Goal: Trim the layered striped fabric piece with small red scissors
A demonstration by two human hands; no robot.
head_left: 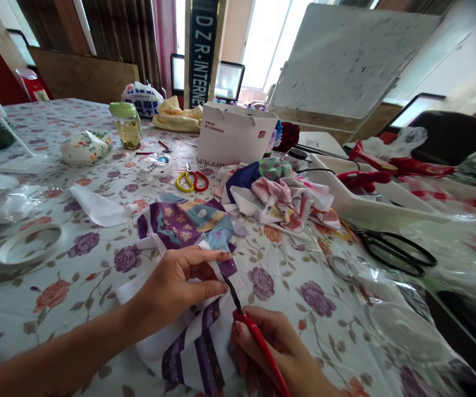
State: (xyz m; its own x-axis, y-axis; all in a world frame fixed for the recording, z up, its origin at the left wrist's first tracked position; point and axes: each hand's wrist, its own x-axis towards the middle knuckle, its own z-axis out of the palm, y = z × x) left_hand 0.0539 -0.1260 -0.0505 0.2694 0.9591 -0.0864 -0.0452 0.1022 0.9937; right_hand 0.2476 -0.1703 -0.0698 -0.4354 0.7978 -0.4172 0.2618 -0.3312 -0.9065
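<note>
Right hand (273, 344): grip closed on 1 red-handled pen (258, 344), tip at purple-striped fabric (192, 350). Left hand (176, 289): grip open, pressing fabric flat. Remaining: 1 fabric pile (275, 193), lying aside.

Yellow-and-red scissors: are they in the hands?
No, the yellow-and-red scissors lie on the floral tablecloth, apart from the left hand and right hand.

The left hand (172, 292) and the right hand (279, 342) are seen from above, both slender, with long, tapered fingers. Dark reddish polish is worn on the fingernails (223, 256), and it is seen on both hands. The left forearm (56, 353) is shown bare and is cut off by the lower edge of the view, where only the right wrist (316, 377) is also caught.
</note>
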